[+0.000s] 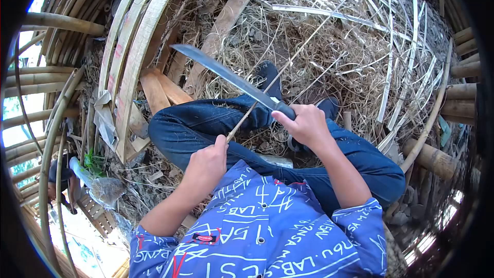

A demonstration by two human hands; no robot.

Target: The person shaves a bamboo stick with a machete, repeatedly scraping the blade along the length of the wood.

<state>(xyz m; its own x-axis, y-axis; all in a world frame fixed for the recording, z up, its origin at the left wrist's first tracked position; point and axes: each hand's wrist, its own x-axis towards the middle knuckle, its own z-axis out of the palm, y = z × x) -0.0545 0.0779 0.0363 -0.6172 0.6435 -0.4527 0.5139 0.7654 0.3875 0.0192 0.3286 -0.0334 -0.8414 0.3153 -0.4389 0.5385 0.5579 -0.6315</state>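
Observation:
In my right hand (304, 124) is the dark handle of a machete (226, 74), its long blade pointing up and to the left. My left hand (207, 164) is closed around the near end of a thin bamboo strip (288, 67), which runs away from me up and to the right. The blade crosses over this strip just ahead of the handle. Both hands are above my crossed legs (200, 121) in blue jeans.
Curly bamboo shavings (319, 46) cover the ground ahead. A slatted wooden crate (139, 46) stands at the left, with loose boards beside it. Long pale strips (386, 72) lie at the right. Bamboo poles (41, 77) wall both sides; another person (64, 180) is beyond the left one.

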